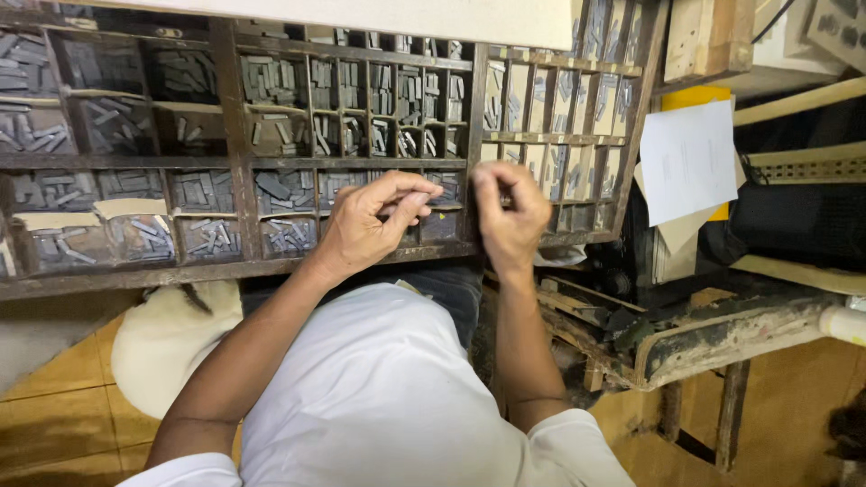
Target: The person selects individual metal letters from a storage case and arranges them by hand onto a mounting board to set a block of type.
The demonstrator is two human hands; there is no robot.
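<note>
nearest the camera: white shirt [388, 397] and lap, pale cloth bundle [167, 347] on the tiled floor at the person's left. both forearms reach up to the front rail of a wooden type case [230, 167], a tray split into many small compartments full of grey metal type sorts [284, 188].

left hand [365, 225] hovers over the lower middle compartments, fingers curled, thumb and fingertips pressed together, looks like pinching a small sort but the piece itself is too small to confirm. right hand [507, 216] is just beside it over the centre divider, fingers folded in, thumb closed on something small and dark; cannot tell exactly what. hands near each other, not touching.

judged step: picking and gathering sorts, pieces passed hand to hand. next move would call for a fine fingertip reach into one narrow compartment without knocking neighbours.

room: dividers are tight and low, little slack inside the case. right of the case, a grimy wooden stand [713, 334] and white paper sheet [687, 160] crowd that side; left side is more open.
</note>
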